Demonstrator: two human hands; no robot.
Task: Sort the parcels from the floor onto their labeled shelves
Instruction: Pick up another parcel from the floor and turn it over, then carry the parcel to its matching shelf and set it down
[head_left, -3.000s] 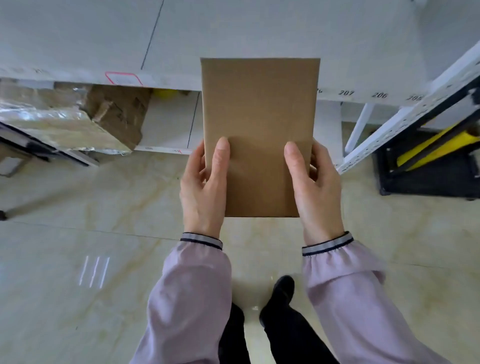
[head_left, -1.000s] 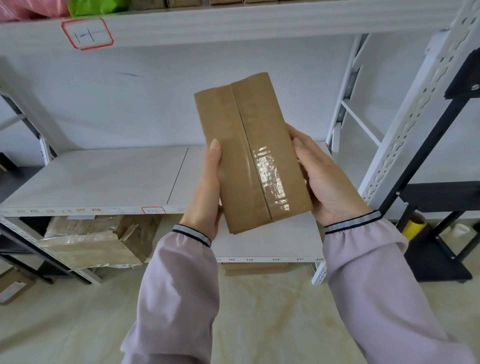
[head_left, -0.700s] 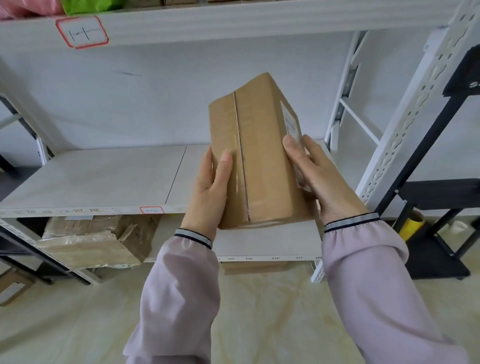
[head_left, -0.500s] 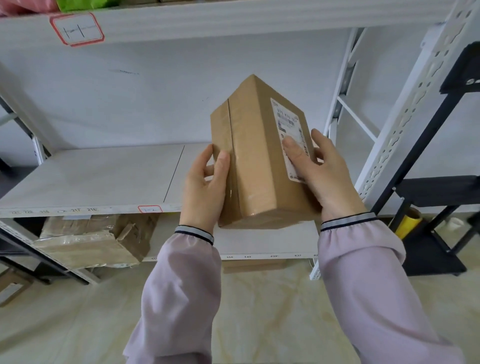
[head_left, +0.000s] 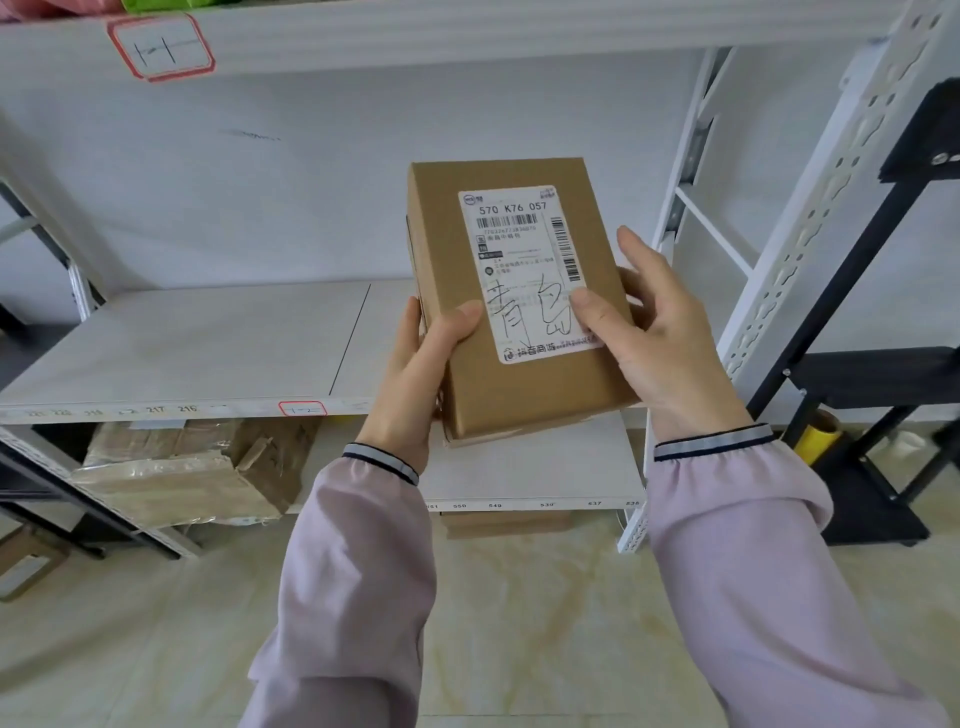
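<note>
I hold a small brown cardboard parcel (head_left: 524, 384) up in front of the white shelving, its white shipping label (head_left: 524, 244) facing me with printed codes and handwritten marks. My left hand (head_left: 415, 374) grips its lower left edge, thumb on the front. My right hand (head_left: 660, 332) holds the right side, thumb pressed on the label's lower right corner. Behind it lies the middle shelf (head_left: 197, 353) with a red-framed tag (head_left: 302, 408) on its front edge. The upper shelf (head_left: 467, 36) carries a larger red-framed tag (head_left: 161, 48).
Worn, taped cardboard boxes (head_left: 182, 467) sit on the lowest shelf at left. Another flat box (head_left: 504, 522) lies under the lower shelf. A white perforated upright (head_left: 810, 218) and a black rack (head_left: 883, 374) with a yellow roll (head_left: 818, 439) stand at right. Beige tiled floor (head_left: 519, 623) spreads below.
The view rose from the floor to the shelves. I have turned the parcel from its taped seam side round to the label face, and my right thumb now rests on the label.
</note>
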